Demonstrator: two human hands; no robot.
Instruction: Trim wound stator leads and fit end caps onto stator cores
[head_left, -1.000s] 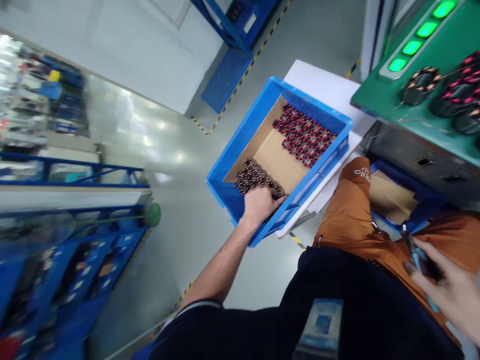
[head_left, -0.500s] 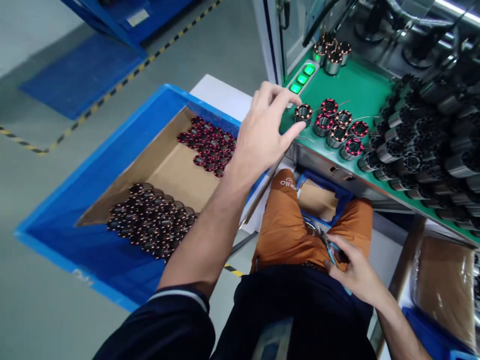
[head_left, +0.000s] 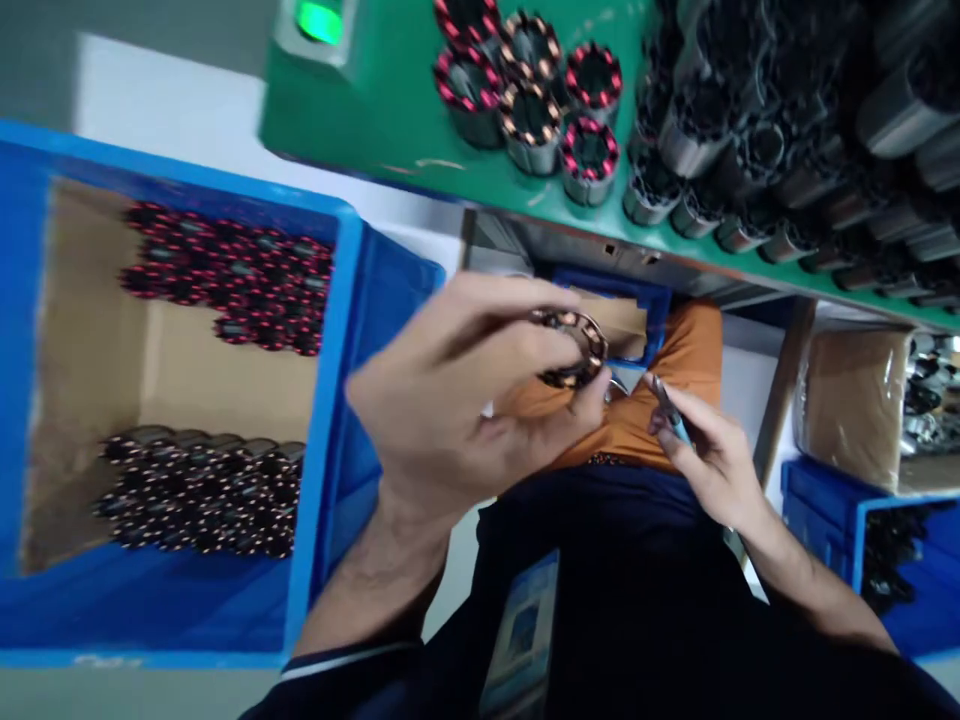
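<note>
My left hand is closed round a motor stator with copper-coloured windings, raised above my lap. Its index finger lies across the ring, and the thumb presses the near rim. Lower right, my right hand grips a pair of wire cutters with blue handles; the jaws point up and left, and their opening is too blurred to judge. Beyond both hands, several wound stators, some red and some copper, stand upright on the green worktop.
A blue crate on the left holds red-wound and copper-wound stators in separate groups on cardboard. Dark unwound cores are piled at the worktop's right. Beneath it sits a small blue bin. Another blue crate stands at right.
My left hand has taken hold of the copper-wound stator from the worktop's left and brought it down towards my lap. The view has shifted closer. My right hand still holds the cutters.
</note>
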